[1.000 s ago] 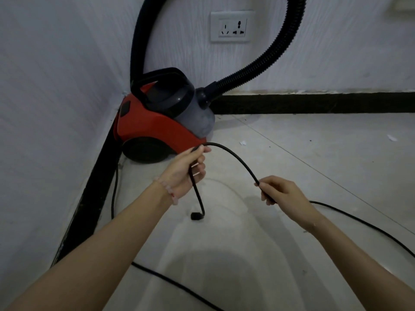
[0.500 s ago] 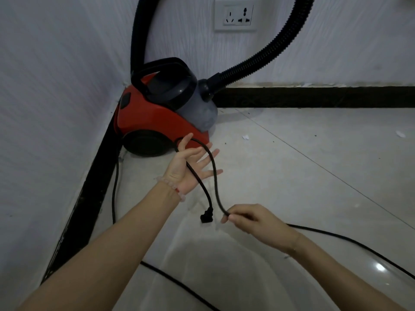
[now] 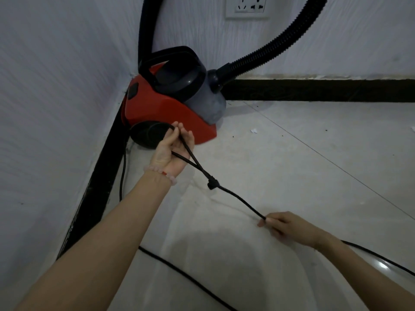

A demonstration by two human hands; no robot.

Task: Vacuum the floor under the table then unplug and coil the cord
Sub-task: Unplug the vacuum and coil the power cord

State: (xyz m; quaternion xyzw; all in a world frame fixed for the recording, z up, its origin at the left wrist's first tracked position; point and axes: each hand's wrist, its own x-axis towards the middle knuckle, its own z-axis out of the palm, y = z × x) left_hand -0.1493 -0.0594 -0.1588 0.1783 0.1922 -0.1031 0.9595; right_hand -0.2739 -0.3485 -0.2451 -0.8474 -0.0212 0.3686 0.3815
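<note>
Straight-fingered left hand [image 3: 173, 153] bearing a loop of cord [image 3: 238, 199], right hand [image 3: 285, 225] pinching it; vacuum [image 3: 168, 115] against wall [image 3: 56, 108], floor [image 3: 314, 176] rightward.

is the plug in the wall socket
No, the plug hangs free on the cord between the left hand and right hand, and the wall socket holds nothing.

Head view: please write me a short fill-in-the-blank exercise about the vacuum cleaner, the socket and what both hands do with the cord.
1. The red vacuum cleaner stands in the ____ where two walls meet.
2. The wall socket has ____ plugged into it.
3. The right hand pinches the thin black ____.
4. A loop lies over the fingers of the left hand, and the ____ dangles between the hands.

Missing words: corner; nothing; cord; plug.
</note>
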